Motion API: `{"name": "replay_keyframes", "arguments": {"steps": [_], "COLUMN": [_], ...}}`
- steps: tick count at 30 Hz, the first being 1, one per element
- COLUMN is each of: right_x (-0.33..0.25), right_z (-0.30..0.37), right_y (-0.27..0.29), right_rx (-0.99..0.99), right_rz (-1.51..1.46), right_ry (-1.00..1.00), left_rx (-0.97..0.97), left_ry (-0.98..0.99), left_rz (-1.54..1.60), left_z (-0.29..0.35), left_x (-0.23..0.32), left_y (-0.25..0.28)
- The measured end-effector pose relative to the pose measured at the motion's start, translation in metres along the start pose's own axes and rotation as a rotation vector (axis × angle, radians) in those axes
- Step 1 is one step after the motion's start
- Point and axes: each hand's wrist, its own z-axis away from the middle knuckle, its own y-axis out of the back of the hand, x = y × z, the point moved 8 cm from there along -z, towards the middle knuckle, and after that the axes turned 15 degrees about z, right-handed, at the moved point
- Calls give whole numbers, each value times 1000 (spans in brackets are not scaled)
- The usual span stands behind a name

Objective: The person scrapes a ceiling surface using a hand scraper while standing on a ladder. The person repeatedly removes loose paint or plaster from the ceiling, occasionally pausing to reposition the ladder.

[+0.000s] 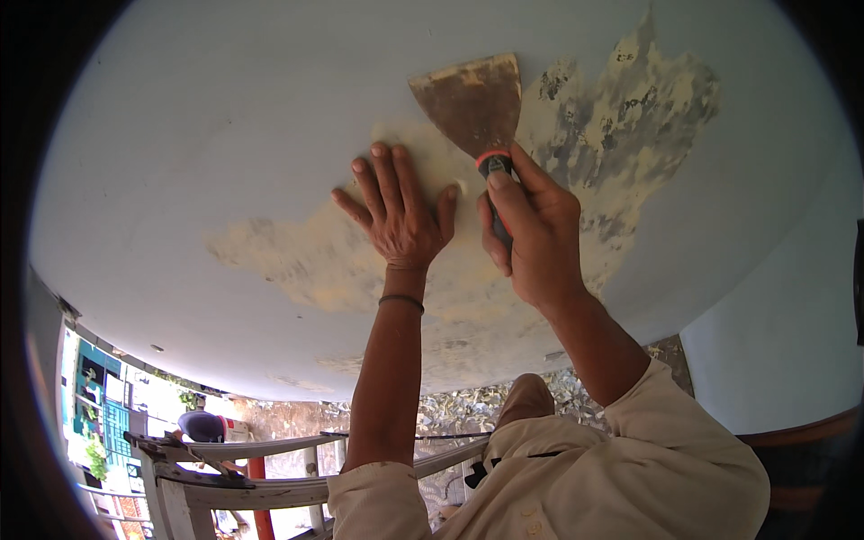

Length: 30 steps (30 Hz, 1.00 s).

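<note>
Rust-stained, a putty knife is gripped by its handle in the closed right hand, blade pressed upper centre against the scraped ceiling; the left hand is laid flat, fingers spread, just beside it.

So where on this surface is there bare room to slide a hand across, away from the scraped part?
Free: the smooth pale painted stretch left of and above the flat left hand, and the strip right of the dark flaking patch. Crowded: the middle, where the left hand and the right hand gripping the rusty wide-bladed scraper sit close together over the yellowish scraped area.
</note>
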Motion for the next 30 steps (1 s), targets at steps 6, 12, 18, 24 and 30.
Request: {"name": "replay_keyframes", "arguments": {"steps": [6, 12, 18, 24, 30], "right_x": [46, 32, 38, 47, 27], "right_z": [37, 28, 30, 32, 13], "right_y": [13, -9, -16, -12, -26], "right_rx": [20, 2, 18, 15, -11], "right_rz": [9, -64, -111, -115, -113], "right_ry": [-101, -71, -81, -79, -24], "left_rx": [38, 44, 26, 27, 10], "left_ry": [-14, -31, -33, -8, 1], "left_rz": [6, 9, -4, 11, -6], "left_z": [3, 0, 4, 1, 4], "left_x": [0, 1, 2, -3, -1], "left_y": [3, 2, 3, 3, 1]}}
